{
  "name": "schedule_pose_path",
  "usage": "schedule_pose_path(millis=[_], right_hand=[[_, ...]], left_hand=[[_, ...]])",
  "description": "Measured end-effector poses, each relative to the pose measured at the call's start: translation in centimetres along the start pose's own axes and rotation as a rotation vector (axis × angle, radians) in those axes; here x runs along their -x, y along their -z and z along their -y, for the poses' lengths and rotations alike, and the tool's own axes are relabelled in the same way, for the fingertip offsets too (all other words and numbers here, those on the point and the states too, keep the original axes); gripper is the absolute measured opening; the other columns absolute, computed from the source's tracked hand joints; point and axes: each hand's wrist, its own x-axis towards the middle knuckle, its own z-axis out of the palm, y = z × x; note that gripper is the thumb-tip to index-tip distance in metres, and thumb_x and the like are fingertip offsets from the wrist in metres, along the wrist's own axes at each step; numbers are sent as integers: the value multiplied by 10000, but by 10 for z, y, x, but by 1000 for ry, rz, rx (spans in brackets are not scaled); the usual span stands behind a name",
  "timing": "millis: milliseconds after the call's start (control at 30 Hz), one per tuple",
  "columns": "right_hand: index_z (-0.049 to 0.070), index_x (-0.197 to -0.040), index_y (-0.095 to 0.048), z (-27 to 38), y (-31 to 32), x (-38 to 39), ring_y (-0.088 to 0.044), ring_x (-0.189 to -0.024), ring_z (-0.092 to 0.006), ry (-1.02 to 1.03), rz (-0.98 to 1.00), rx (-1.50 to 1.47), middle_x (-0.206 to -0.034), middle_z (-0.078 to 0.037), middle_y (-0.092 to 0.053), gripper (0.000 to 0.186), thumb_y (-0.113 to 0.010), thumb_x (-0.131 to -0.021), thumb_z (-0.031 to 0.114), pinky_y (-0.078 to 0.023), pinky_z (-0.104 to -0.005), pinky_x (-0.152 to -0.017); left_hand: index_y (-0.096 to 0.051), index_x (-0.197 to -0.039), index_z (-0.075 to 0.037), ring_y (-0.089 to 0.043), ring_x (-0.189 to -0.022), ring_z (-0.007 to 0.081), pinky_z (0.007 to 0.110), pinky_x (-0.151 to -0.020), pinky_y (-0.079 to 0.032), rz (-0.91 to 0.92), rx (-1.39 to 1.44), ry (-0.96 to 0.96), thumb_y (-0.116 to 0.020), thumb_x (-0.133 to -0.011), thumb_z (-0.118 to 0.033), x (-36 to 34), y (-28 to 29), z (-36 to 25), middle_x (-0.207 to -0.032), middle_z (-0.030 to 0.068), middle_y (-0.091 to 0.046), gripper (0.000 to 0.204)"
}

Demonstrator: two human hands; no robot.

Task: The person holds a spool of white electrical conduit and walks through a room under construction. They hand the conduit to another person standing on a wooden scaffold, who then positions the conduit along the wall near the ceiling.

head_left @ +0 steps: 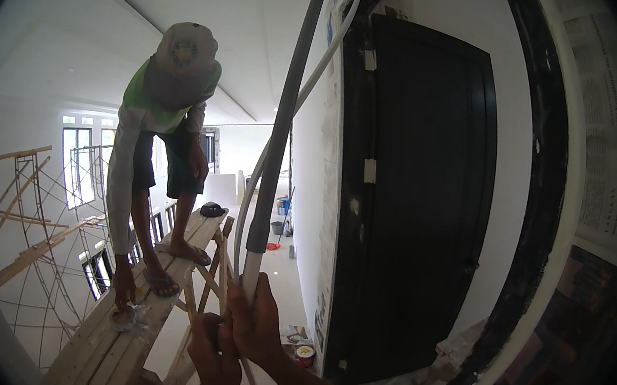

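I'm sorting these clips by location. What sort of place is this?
Probably the inside of a house under finishing or painting work: a person bends on a high wooden plank scaffold, newspaper masking lines the dark door frame, and both hands grip a long pole by the white wall.

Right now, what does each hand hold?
Left hand: closed, holding the wooden frame, it seems.
Right hand: closed around the grey pole.

Single head-worn fisheye view, close above both hands (pixel 237 335) gripping a grey pole (pixel 274 159), facing a dark door (pixel 420 204) beyond.
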Motion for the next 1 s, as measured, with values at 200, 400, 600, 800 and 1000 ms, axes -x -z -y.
schedule_pose_path(millis=[200, 400, 600, 800, 1000], right_hand=[[-27, -1155, -459, 4, 12, 0, -631, -617, -289, 35, 32, 83, -701, -167, -594, 432, -534, -1027, 379, -491, -405, -572], [-46, -1064, -471, 2, 19, -2, -699, -631, -339, 19, 47, 41, -674, -179, -653, 402, -549, -1020, 346, -521, -404, -550], [8, -1017, -514, 11, 28, -4, -686, -740, -161, -22, 118, 41, -736, -63, -602, 240, -507, -1053, 245, -554, -310, -701], [-20, -967, -493, 6, 27, -6, -697, -638, -273, 52, 93, -3, -718, -160, -666, 292, -564, -1020, 257, -524, -372, -578], [-31, -1007, -522, 10, 34, -8, -683, -671, -291, 36, 117, 24, -747, -175, -658, 320, -582, -1005, 283, -519, -389, -613]], left_hand=[[-485, -945, 1, -543, -711, 148, 340, -648, -437, 35, -45, -40, -503, -1036, -252, -4, -7, -8, -755, 92, -535, 269], [-509, -1007, 3, -565, -582, 110, 287, -531, -435, -46, 21, 8, -638, -954, -115, 1, -17, 0, -748, 70, -567, 182], [-542, -998, 6, -574, -640, 93, 255, -592, -476, -71, -210, -124, -643, -906, -45, 12, -20, -4, -715, 48, -560, 145], [-485, -1389, 67, -634, -1013, 224, 348, -836, -515, 122, -218, -185, -474, -1031, -162, 3, -24, 4, -1143, 173, -607, 425], [-459, -1388, 74, -636, -903, 163, 300, -745, -519, 315, 337, 143, -436, -1061, -236, -1, -27, 4, -1041, 87, -634, 451]])
